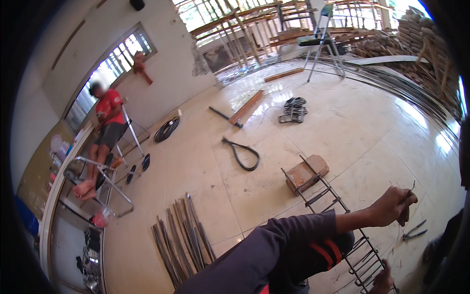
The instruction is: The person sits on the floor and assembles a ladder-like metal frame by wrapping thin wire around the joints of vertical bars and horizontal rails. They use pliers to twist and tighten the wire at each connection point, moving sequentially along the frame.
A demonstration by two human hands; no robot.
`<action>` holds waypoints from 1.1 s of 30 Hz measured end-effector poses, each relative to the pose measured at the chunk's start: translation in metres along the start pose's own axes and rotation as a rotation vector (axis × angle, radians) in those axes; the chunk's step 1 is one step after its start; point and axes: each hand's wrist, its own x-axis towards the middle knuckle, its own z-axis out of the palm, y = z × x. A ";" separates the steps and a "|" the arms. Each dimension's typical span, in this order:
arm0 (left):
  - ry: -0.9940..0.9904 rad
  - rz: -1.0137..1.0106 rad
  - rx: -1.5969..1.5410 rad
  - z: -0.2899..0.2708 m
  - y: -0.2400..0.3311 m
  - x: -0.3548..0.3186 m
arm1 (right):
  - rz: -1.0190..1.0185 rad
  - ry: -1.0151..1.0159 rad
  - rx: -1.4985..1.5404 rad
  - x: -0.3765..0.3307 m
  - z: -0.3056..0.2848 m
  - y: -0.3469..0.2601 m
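Note:
A narrow rebar cage (364,245) of long bars and cross ties slants across the floor at the lower right, its far end propped on a reddish block (313,171). My left arm reaches over the cage. Past it, my left hand (393,206) is closed, with a thin dark tie wire (413,186) sticking up from the fingers. My right hand (383,281) is at the cage's near end, partly cut off by the lower edge; its grip is unclear. Pliers (415,231) with dark handles lie on the floor beside the cage. My bent knee (338,252) is next to it.
Several cut bars (182,235) lie at lower left. Beyond are a black loop (247,164), a hammer (226,117), a wood plank (247,107), bundled stirrups (293,110) and a wire coil (167,129). A person (108,115) in red sits at left; a folding chair (320,41) stands far back.

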 end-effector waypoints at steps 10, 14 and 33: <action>-0.353 -0.370 0.251 -0.028 -0.010 0.007 | -0.092 -0.321 0.120 0.005 0.023 0.024; -0.481 -0.439 0.175 0.007 0.000 0.003 | -0.039 -0.193 0.580 -0.034 0.028 0.018; -0.621 -0.647 -0.148 0.111 -0.165 -0.056 | 0.381 0.225 0.038 -0.120 0.072 0.046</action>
